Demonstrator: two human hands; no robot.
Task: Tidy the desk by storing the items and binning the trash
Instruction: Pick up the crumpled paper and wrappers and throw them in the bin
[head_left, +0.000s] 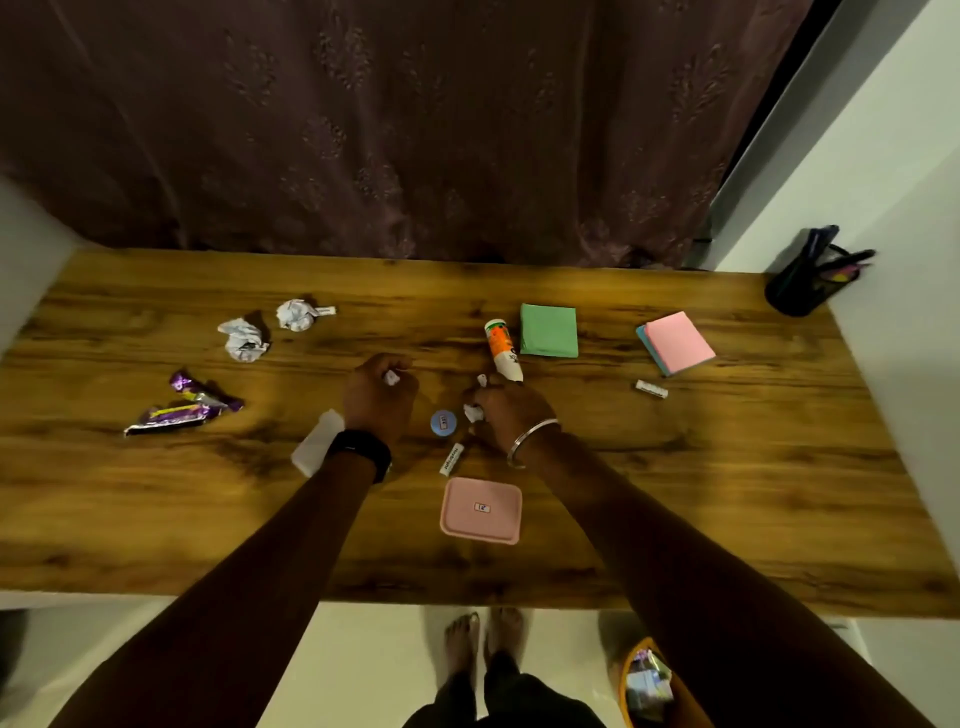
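1. Wood-grain desk, head view. The left hand, with a black watch at the wrist, is curled round a small white scrap. The right hand, with a bangle at the wrist, pinches more white scraps. Both hands work near the middle of the desk, just beside a blue round cap and the near end of an orange-and-white glue stick.
2. The step in hand looks like gathering small paper bits as trash. It would go best with the fingers closed firmly enough that nothing slips out. Loose bits are better swept together than picked up singly. Each hand should let go only once it is right over the orange bin, which stands on the floor below the desk's near edge, to the right.
3. Two crumpled paper balls and the purple wrappers on the left look like further trash. The green sticky notes, the pink pad and the glue stick seem meant for storing. The pink lidded box near the front edge or the black pen holder at the far right corner may take them.
4. Hard to make out:
   - Blur hides how many scraps each hand holds.
   - I cannot tell whether the white bit at the right fingertips is held or lying on the desk.
   - A flat white piece is partly hidden under the left wrist. It could be tissue or folded paper.
   - The bin is cut off by the right forearm and the bottom of the frame.
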